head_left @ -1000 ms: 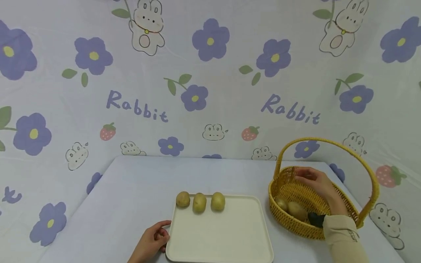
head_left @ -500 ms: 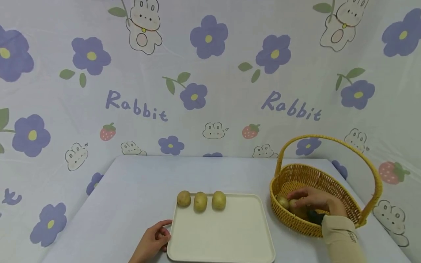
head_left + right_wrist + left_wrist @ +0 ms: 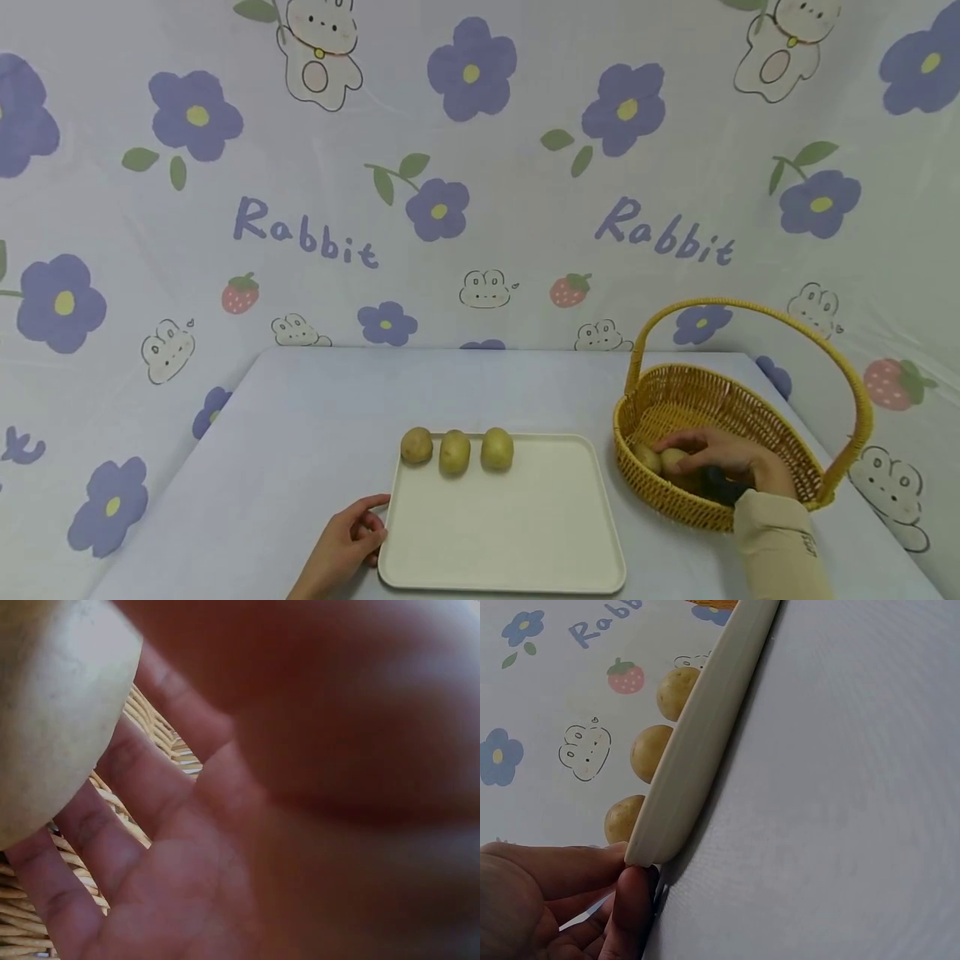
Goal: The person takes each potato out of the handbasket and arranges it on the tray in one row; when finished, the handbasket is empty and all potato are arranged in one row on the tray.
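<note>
My right hand [image 3: 726, 454] is down inside the yellow wicker basket [image 3: 660, 493], its fingers and thumb around a potato [image 3: 673, 460]. Up close in the right wrist view, that pale potato [image 3: 60, 712] lies against the fingers, while a blurred part of the hand covers much of the picture. Another potato [image 3: 647, 457] sits beside it in the basket. My left hand [image 3: 345, 537] pinches the left edge of the cream tray [image 3: 502, 533]; the left wrist view has finger and thumb at the tray's rim [image 3: 694, 761]. Three potatoes stand in a row along the tray's far edge, the leftmost potato [image 3: 416, 446] at the corner.
A tall arched handle [image 3: 757, 308] spans the basket, right of the tray. The white table [image 3: 315, 417] ends at a cloth backdrop [image 3: 525, 208] printed with flowers and rabbits. A dark object [image 3: 727, 487] sits at my right wrist.
My right hand has lowered from above the basket's middle toward its left side and taken hold of a potato. The left hand stays at the tray. The head view has shifted slightly.
</note>
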Tool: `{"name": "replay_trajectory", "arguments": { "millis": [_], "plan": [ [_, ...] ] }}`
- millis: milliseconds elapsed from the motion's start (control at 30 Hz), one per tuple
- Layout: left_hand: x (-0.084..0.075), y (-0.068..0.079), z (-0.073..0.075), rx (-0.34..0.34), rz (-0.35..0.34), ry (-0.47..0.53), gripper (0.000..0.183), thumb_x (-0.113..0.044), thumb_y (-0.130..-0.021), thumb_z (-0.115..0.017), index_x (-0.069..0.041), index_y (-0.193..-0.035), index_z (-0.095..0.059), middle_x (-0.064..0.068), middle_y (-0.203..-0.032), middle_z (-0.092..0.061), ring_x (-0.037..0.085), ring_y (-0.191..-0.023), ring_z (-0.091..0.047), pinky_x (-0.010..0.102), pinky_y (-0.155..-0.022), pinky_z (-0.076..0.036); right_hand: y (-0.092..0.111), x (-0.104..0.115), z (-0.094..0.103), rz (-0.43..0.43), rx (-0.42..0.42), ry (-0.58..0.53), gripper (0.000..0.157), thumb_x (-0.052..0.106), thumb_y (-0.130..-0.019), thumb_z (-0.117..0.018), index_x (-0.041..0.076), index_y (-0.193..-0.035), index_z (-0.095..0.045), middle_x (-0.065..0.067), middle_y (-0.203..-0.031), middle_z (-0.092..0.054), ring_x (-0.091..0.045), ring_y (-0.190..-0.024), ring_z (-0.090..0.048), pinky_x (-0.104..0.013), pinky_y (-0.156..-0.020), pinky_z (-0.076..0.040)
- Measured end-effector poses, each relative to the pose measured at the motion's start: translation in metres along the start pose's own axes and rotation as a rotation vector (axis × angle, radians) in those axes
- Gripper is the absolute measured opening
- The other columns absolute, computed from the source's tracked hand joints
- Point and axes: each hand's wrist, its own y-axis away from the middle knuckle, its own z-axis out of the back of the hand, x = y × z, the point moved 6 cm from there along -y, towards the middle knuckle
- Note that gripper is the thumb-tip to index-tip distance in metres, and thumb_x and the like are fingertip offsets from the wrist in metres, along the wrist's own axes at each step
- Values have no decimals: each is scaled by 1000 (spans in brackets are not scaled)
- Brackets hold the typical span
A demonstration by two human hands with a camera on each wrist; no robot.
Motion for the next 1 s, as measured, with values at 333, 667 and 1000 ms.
{"name": "replay_trajectory", "arguments": {
  "millis": [333,667,1000],
  "plan": [
    [-2,0,4,3,-14,13,48,-1,-86,-59,9,-131,-44,8,-84,-53,10,-58,-51,24,-51,-48,1,8,2,52,-30,35,36,9,-90,-57,-9,-122,-53,-17,-119,-55,-5,-97,-51,-22,-79,-43],
    [-3,-4,6,-7,-28,9,47,2,-86,-59,9,-130,-45,7,-82,-53,10,-57,-50,24,-51,-48,1,24,25,-6,-342,-105,43,22,-95,-54,2,-132,-47,1,-117,-55,-12,-83,-55,-37,-70,-50],
    [3,-2,1,-5,1,18,47,-1,-86,-60,8,-130,-45,6,-81,-53,11,-57,-50,23,-51,-47,-12,94,10,127,-265,-159,47,24,-98,-48,-2,-136,-41,-16,-130,-48,-13,-95,-57,-38,-78,-52]
  ]
}}
